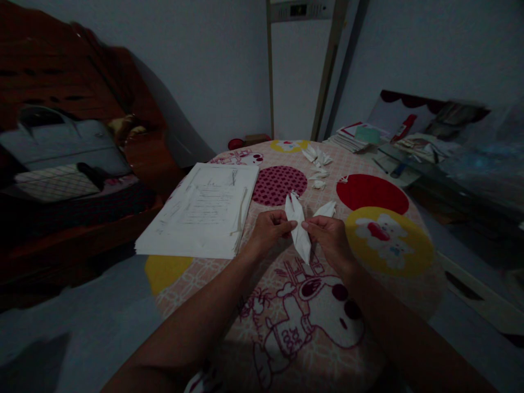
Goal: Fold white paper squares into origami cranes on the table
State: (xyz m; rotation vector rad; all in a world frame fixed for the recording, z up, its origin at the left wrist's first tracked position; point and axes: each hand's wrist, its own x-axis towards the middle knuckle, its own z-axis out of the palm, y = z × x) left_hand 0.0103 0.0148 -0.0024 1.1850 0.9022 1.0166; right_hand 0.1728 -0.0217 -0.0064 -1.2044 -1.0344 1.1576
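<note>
Between my two hands is a folded white paper piece [300, 232], long and narrow, with a split upper end and a pointed lower end. My left hand [270, 229] pinches its left edge between thumb and fingers. From the other side, my right hand [327, 234] pinches its right edge. Just behind my right hand lies another folded white paper piece [326, 209] on the patterned tablecloth [274, 278]. Farther back on the cloth are several more crumpled or folded white papers [317, 156].
A thick stack of printed sheets [204, 207] lies left of my hands. Beyond the table's right side, a glass shelf [413, 164] carries papers and small items. A wooden bench [143, 158] with a light handbag [69, 144] stands at left; a tall white cabinet-like unit [301, 76] is behind.
</note>
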